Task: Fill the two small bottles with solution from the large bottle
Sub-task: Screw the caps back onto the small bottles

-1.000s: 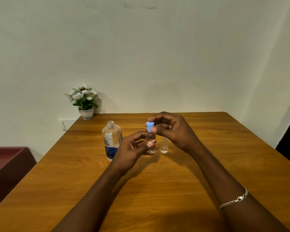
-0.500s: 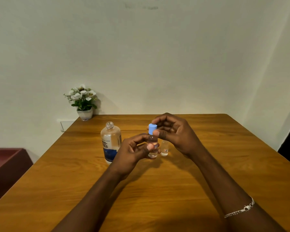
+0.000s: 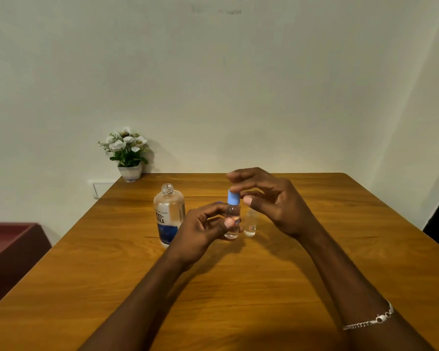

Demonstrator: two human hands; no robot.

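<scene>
Left hand (image 3: 205,229) pinches a small bottle (image 3: 231,221) over mid-desk (image 3: 314,249). Right hand (image 3: 271,203) is curled around its blue cap (image 3: 233,197), can't tell if it's actually gripping. The other small bottle (image 3: 250,225) sits at its 3 o'clock, with the uncapped large bottle (image 3: 169,214) at 9.

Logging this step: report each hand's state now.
Left hand: holding the capped small bottle.
Right hand: fingers at the blue cap; grip cannot be told.

Probably a home room: wooden table (image 3: 314,262), potted flowers (image 3: 127,153), plain wall (image 3: 238,84).
</scene>
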